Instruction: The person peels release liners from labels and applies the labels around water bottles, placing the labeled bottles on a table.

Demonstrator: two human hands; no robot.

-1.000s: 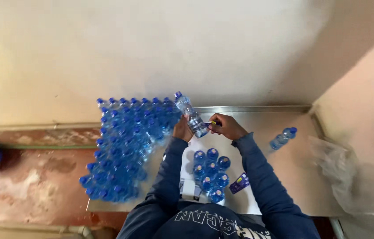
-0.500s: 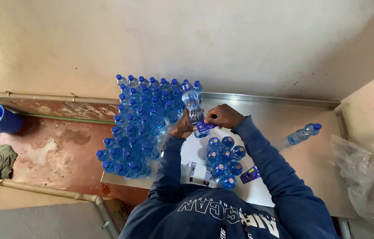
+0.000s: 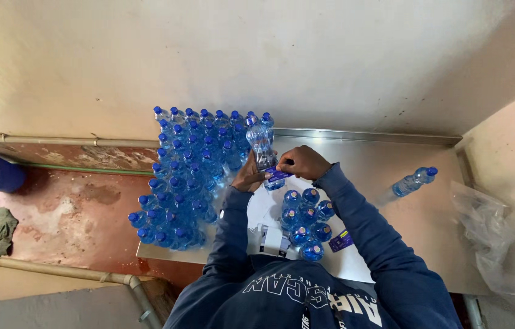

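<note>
Held bottle: a clear plastic bottle with a blue cap, lifted above the steel table, near its far edge and just right of the big block of bottles
Long axis: runs away from the person, cap toward the wall, base toward the chest, tilted a little left
Left hand: closed around the lower part of the bottle from the left side
Right hand: fingers pinched on the blue label at the bottle's lower end, from the right
Which is nearer: both hands meet at the base end; the cap end is free
Standing block: capped bottles packed upright along the table's left edge
Small cluster: a few bottles on a white sheet near the front edge
Stray bottle: one bottle lying on its side toward the right edge, well apart
</note>
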